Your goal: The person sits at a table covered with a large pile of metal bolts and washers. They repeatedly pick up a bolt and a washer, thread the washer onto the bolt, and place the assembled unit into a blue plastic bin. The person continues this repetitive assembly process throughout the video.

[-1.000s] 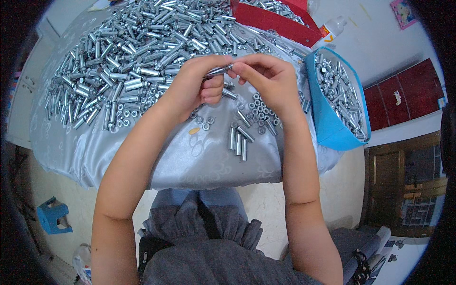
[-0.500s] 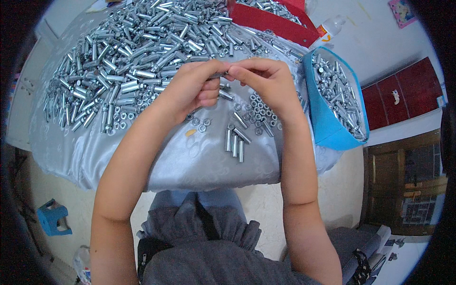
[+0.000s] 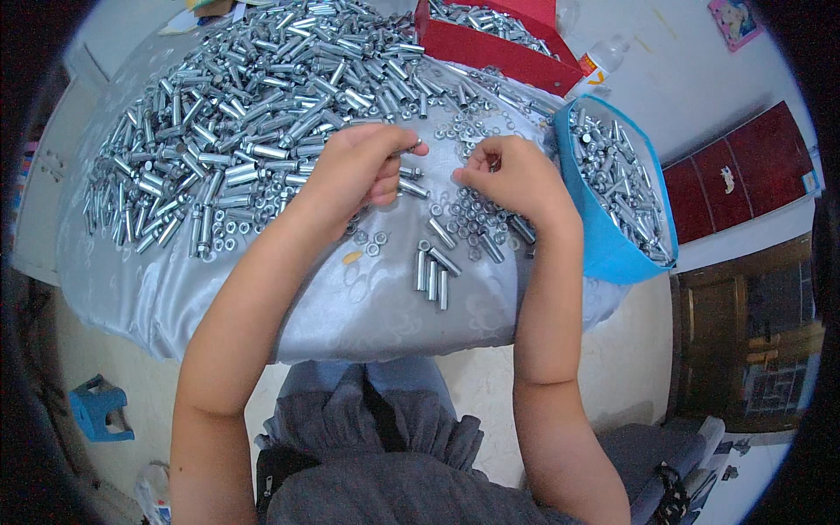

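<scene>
Assembly seems the current step: left hand grips a bolt; right hand, fingers bunched near nuts, holds something untellable; next calls for alignment.

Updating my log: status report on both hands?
Left hand: holding metal piece. Right hand: apart from it, grip unclear. Loose nuts near right hand.

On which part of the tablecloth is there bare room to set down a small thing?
A wide bare patch of tablecloth lies at the front, between the left forearm and the group of metal tubes. A narrower one lies between those tubes and the right forearm. The metal heap and the loose nuts near the right hand are crowded.
</scene>
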{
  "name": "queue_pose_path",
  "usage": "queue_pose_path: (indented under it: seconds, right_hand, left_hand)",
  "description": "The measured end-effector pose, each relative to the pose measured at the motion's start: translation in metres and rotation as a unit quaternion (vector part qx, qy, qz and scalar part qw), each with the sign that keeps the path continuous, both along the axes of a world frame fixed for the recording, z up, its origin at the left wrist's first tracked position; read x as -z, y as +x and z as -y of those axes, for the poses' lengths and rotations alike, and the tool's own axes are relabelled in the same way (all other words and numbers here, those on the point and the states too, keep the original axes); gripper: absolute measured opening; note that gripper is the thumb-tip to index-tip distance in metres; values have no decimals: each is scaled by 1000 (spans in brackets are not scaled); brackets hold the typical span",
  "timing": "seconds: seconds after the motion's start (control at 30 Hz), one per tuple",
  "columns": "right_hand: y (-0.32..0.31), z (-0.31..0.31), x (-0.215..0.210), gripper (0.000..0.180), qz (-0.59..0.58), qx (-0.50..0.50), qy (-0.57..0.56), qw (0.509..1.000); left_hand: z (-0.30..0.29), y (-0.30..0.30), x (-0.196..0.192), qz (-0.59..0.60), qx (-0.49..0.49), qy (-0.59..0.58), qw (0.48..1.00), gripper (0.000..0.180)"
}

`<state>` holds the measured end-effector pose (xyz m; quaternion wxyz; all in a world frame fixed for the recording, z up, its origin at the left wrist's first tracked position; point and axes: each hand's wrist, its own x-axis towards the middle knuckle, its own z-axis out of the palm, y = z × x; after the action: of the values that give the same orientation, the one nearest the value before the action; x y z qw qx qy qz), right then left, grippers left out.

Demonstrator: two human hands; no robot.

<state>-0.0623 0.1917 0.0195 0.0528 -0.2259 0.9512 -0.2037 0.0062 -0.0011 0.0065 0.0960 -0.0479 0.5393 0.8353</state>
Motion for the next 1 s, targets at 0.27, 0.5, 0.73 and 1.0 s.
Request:
queue_pose_path:
  seconds: [0.27, 0.5, 0.73, 1.0]
  right_hand:
    - [2, -1, -1, 30, 13, 37, 64, 997]
    - [6, 3, 1, 27, -1, 43, 55, 998]
    - [7, 1, 1, 28, 23, 25, 66, 997]
    - [13, 21, -6, 22, 35, -53, -233, 970]
  left_hand:
    - [-2, 2, 1, 6, 6, 0, 1000, 22]
    - [-1, 2, 0, 7, 11, -4, 1000, 22]
    - [-1, 2, 0, 9, 18, -19, 1000, 22]
    - [-1, -1, 5, -2, -2, -32, 999, 22]
